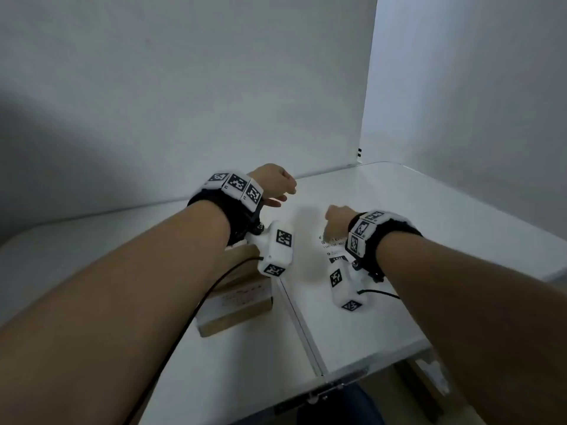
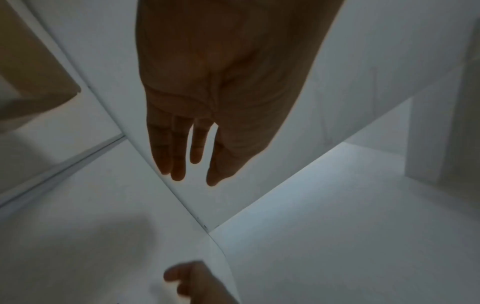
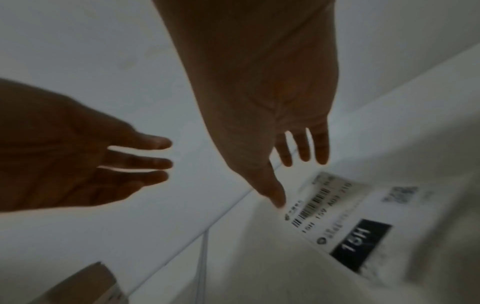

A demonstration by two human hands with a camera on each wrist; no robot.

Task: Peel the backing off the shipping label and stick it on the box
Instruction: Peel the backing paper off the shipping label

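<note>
Both hands are hovering over the white bench [image 1: 399, 210], holding nothing. The left hand [image 1: 273, 184] is sitting at about 11 o'clock of the scene's middle, fingers [image 2: 179, 156] straight and slightly apart in the left wrist view, palm facing down. The right hand [image 1: 337, 222] is reaching at about 2 o'clock, fingers [image 3: 303, 148] spread and relaxed, thumb tip coming down close to the top edge of the shipping label [image 3: 345, 222]; contact cannot be told through the blur. The label is lying flat on the bench under the right wrist, printed side up, barcode and a black block with white print showing. The cardboard box [image 1: 236, 299] is resting on the bench at 7 o'clock from the label, under the left forearm, near it but apart. A seam [image 1: 300, 326] in the bench is running between box and label.
</note>
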